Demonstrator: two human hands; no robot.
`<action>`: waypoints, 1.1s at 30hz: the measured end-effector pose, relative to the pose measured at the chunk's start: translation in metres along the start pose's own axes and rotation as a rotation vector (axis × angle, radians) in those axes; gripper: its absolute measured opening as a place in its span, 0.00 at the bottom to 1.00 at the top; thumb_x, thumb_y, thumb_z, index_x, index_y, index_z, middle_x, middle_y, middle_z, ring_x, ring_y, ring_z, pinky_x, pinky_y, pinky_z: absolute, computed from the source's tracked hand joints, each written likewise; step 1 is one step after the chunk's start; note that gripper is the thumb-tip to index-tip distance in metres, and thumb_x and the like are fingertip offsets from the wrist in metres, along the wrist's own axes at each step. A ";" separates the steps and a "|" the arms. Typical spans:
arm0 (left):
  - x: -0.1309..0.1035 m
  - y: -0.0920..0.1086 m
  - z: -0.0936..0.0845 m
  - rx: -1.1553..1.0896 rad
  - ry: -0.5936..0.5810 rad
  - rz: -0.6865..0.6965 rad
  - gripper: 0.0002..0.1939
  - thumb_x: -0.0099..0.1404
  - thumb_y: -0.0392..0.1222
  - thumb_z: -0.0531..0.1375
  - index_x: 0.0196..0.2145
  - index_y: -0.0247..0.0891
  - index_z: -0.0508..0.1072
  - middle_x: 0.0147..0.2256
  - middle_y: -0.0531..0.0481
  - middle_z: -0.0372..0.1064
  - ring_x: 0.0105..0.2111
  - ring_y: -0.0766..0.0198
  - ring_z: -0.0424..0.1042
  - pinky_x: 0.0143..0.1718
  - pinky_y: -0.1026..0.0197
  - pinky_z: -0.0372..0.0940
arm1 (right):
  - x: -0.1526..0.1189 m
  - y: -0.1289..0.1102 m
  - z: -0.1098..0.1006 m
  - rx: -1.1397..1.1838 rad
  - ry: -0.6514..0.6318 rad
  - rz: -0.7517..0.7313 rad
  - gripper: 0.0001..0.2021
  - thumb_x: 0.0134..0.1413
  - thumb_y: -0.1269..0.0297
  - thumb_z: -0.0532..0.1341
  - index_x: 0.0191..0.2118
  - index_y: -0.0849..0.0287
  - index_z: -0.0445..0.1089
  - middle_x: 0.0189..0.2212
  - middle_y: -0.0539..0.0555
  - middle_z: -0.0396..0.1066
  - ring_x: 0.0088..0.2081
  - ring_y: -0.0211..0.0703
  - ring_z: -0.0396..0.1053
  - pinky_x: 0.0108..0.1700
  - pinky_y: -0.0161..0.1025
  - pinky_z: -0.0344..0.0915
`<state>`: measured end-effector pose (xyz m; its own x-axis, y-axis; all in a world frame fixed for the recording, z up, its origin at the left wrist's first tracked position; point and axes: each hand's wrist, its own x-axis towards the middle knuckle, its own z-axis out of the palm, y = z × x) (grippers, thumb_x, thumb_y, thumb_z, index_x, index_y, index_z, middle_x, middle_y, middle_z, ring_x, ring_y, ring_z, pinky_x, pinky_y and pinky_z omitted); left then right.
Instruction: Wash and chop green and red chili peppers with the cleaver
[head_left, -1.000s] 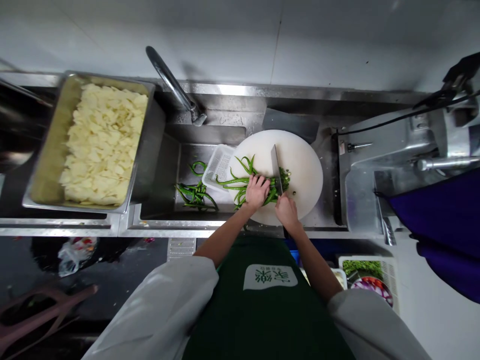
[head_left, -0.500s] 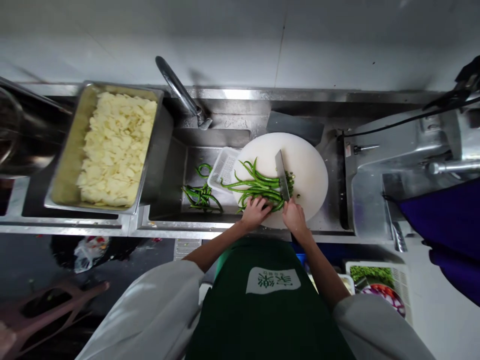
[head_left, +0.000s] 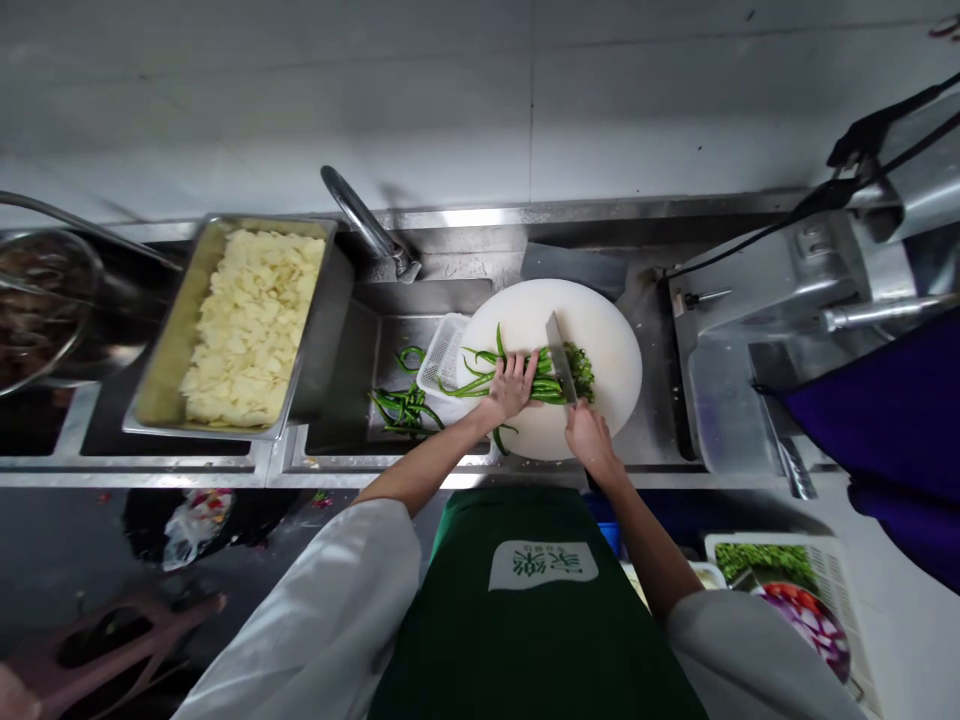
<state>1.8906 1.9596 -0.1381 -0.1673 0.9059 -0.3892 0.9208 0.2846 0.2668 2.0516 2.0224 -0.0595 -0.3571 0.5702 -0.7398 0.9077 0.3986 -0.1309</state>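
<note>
Long green chili peppers [head_left: 546, 385], bunched side by side on a round white cutting board [head_left: 619, 345] right of centre in the frame! The left hand [head_left: 512, 385] lies over them, fingers somewhat spread and pressed down, probably to stop the bunch rolling and hold its ends in line. And the right hand [head_left: 589, 432], fingers wrapped closed around the handle of a broad steel cleaver [head_left: 561, 358], has the blade running across the bunch at its right end. Can't tell whether the edge touches the board. Just right of the blade, a heap of chopped green pieces [head_left: 581, 372]; whole lengths to the left, cut ones to the right, a split that seems to leave the fingers away from the steel.

One stray curved pepper [head_left: 500, 440] sits near the board's lower left edge. Beside the board, a white perforated plastic basket [head_left: 439, 365], close by, it looks, for easy reach. More green peppers [head_left: 405, 410] lie down in the metal sink [head_left: 341, 375], left of centre. Upper left, a deep steel tray [head_left: 169, 355] holds pale thin slices [head_left: 255, 325], its high walls likely containing the pile.
</note>
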 end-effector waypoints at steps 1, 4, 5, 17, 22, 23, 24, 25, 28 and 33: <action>-0.001 -0.001 -0.001 -0.025 -0.008 -0.014 0.53 0.59 0.58 0.64 0.70 0.27 0.46 0.60 0.24 0.57 0.60 0.33 0.58 0.60 0.35 0.50 | 0.000 -0.002 0.001 0.000 -0.003 -0.019 0.15 0.69 0.67 0.44 0.51 0.65 0.63 0.41 0.65 0.75 0.44 0.52 0.75 0.43 0.40 0.63; -0.003 -0.021 -0.012 -0.171 -0.020 0.041 0.50 0.60 0.59 0.63 0.70 0.34 0.47 0.63 0.29 0.54 0.61 0.39 0.57 0.59 0.41 0.55 | 0.001 -0.002 0.002 0.014 0.003 -0.035 0.15 0.70 0.66 0.44 0.51 0.64 0.64 0.40 0.65 0.76 0.44 0.53 0.75 0.43 0.40 0.63; -0.003 -0.031 -0.017 -0.221 -0.006 0.079 0.44 0.62 0.57 0.62 0.68 0.36 0.51 0.63 0.31 0.55 0.61 0.42 0.58 0.59 0.44 0.57 | 0.002 0.000 0.001 0.027 0.004 -0.030 0.15 0.70 0.65 0.45 0.51 0.64 0.64 0.41 0.65 0.75 0.44 0.53 0.75 0.43 0.40 0.63; 0.018 -0.022 -0.018 -0.186 0.109 0.166 0.10 0.68 0.38 0.55 0.40 0.38 0.77 0.52 0.40 0.66 0.55 0.46 0.58 0.54 0.43 0.58 | 0.004 0.004 0.002 0.064 0.015 0.003 0.13 0.69 0.65 0.47 0.51 0.64 0.63 0.43 0.65 0.75 0.46 0.53 0.74 0.43 0.39 0.62; -0.003 0.001 -0.022 -0.206 0.197 0.106 0.14 0.72 0.43 0.52 0.39 0.36 0.76 0.46 0.40 0.67 0.49 0.52 0.63 0.51 0.50 0.62 | 0.004 0.005 0.001 0.076 0.000 0.013 0.14 0.69 0.65 0.47 0.51 0.64 0.63 0.43 0.65 0.75 0.46 0.53 0.74 0.44 0.40 0.62; -0.016 0.002 -0.021 -0.183 0.174 0.089 0.15 0.72 0.44 0.51 0.39 0.36 0.75 0.44 0.40 0.68 0.47 0.53 0.64 0.48 0.51 0.63 | 0.004 0.005 0.000 0.082 0.003 0.012 0.14 0.69 0.65 0.46 0.51 0.64 0.63 0.42 0.65 0.75 0.45 0.53 0.75 0.44 0.40 0.62; -0.030 0.003 -0.018 -0.150 0.132 0.076 0.15 0.72 0.45 0.52 0.40 0.36 0.75 0.42 0.40 0.68 0.45 0.53 0.65 0.47 0.51 0.64 | 0.003 0.005 0.000 0.089 0.007 0.011 0.14 0.69 0.65 0.46 0.51 0.64 0.63 0.42 0.65 0.75 0.45 0.53 0.75 0.44 0.40 0.62; -0.043 0.003 -0.015 -0.115 0.082 0.068 0.14 0.71 0.45 0.53 0.41 0.36 0.75 0.41 0.40 0.69 0.44 0.52 0.65 0.45 0.51 0.64 | 0.003 0.005 0.000 0.096 0.008 0.009 0.14 0.69 0.65 0.46 0.51 0.64 0.63 0.42 0.65 0.75 0.45 0.53 0.75 0.43 0.40 0.63; -0.074 0.002 0.000 -0.067 0.007 0.053 0.12 0.70 0.40 0.54 0.47 0.37 0.73 0.44 0.39 0.70 0.45 0.50 0.65 0.47 0.49 0.63 | 0.002 0.005 0.000 0.109 0.009 0.008 0.13 0.69 0.65 0.47 0.51 0.64 0.63 0.41 0.65 0.75 0.44 0.54 0.75 0.42 0.40 0.63; -0.077 0.008 0.012 -0.185 0.038 0.112 0.12 0.71 0.39 0.52 0.47 0.40 0.74 0.44 0.42 0.69 0.45 0.53 0.65 0.49 0.50 0.63 | 0.003 0.004 0.001 0.117 0.016 0.003 0.13 0.69 0.65 0.47 0.51 0.64 0.63 0.41 0.65 0.75 0.45 0.53 0.75 0.42 0.40 0.63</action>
<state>1.9146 1.8881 -0.1165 -0.0843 0.9451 -0.3157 0.8545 0.2315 0.4651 2.0547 2.0245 -0.0629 -0.3570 0.5832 -0.7297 0.9279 0.3111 -0.2053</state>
